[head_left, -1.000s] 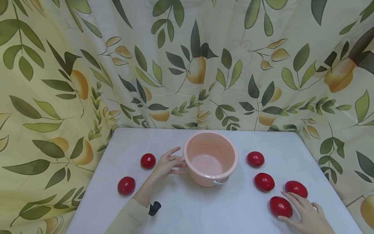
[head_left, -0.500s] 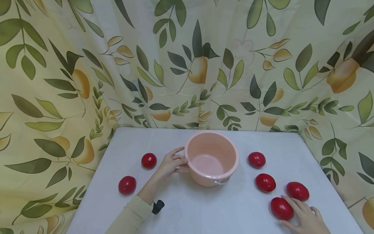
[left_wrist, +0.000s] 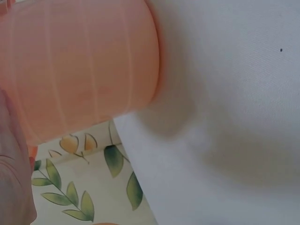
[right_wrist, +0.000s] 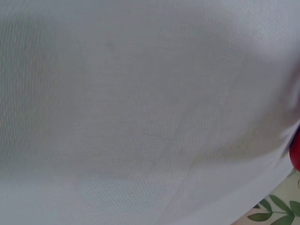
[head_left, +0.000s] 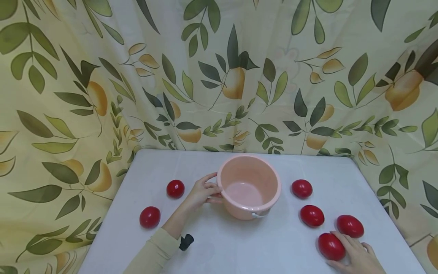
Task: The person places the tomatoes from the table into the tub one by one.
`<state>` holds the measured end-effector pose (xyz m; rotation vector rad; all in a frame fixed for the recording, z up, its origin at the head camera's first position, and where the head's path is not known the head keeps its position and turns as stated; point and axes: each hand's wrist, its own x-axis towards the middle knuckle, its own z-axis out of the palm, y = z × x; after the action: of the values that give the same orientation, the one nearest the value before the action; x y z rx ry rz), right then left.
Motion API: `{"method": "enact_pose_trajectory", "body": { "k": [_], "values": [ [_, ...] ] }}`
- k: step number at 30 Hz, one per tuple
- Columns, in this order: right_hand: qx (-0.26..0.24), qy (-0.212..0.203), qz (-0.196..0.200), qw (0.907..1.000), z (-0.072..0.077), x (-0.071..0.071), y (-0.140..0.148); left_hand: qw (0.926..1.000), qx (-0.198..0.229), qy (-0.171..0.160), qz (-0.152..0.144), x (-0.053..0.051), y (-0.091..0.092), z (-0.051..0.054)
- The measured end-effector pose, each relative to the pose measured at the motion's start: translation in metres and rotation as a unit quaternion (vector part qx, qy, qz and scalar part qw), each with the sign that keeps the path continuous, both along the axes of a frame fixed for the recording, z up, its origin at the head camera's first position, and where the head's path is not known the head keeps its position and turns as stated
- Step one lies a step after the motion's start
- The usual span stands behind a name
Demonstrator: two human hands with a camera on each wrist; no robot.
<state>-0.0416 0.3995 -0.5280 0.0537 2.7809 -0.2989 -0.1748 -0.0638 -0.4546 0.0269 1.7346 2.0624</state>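
Observation:
A pink bucket (head_left: 244,188) with a white handle stands upright near the middle of the white table, and its visible inside holds nothing. My left hand (head_left: 202,194) grips the bucket's left side at the rim. In the left wrist view, part of that hand (left_wrist: 11,173) lies along the bucket's ribbed wall (left_wrist: 84,70). At the lower right, my right hand (head_left: 356,253) holds a glossy red egg-shaped object (head_left: 331,246) between thumb and fingers, low at the tabletop. Another red egg-shaped object (head_left: 350,226) lies just behind those fingers. The right wrist view shows mostly white cloth.
Two more red egg-shaped objects (head_left: 311,215) (head_left: 302,188) lie right of the bucket. Left of it are two rounder red ones (head_left: 175,188) (head_left: 149,217). A leaf-patterned curtain (head_left: 236,95) hangs behind the white table (head_left: 219,243). A black piece (head_left: 186,242) sits at my left wrist.
My left hand's fingers have closed in on the bucket's rim. My right hand has moved slightly left and closed around the front red egg-shaped object. The bucket stays in place.

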Motion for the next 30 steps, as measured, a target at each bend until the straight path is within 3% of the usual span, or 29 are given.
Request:
{"method": "enact_pose_trajectory", "body": {
  "k": [4,7,11,14,21,25,30],
  "values": [
    [-0.008,0.001,-0.012,0.9999,0.001,-0.002,-0.002,1.0000,-0.004,-0.007,0.002,0.000,0.000,0.000],
    [-0.009,0.026,-0.005,0.9996,0.003,-0.003,-0.004,0.9999,-0.008,-0.008,0.004,0.000,0.000,0.000],
    [-0.001,0.097,0.035,0.9947,0.013,-0.004,-0.009,0.9999,-0.014,-0.005,0.002,0.000,0.000,0.000],
    [0.005,0.162,0.073,0.9842,0.026,-0.010,-0.014,0.9999,-0.014,-0.007,0.000,0.001,0.000,0.001],
    [0.029,0.292,0.166,0.9415,0.062,-0.041,-0.031,0.9998,-0.015,-0.013,0.001,0.000,0.000,0.002],
    [0.027,0.308,0.190,0.9319,0.086,-0.062,-0.043,0.9998,-0.018,-0.012,0.001,0.000,0.000,0.001],
    [0.032,0.299,0.207,0.9310,0.113,-0.090,-0.062,0.9998,-0.018,-0.012,0.002,0.000,0.000,0.002]
  ]
}}
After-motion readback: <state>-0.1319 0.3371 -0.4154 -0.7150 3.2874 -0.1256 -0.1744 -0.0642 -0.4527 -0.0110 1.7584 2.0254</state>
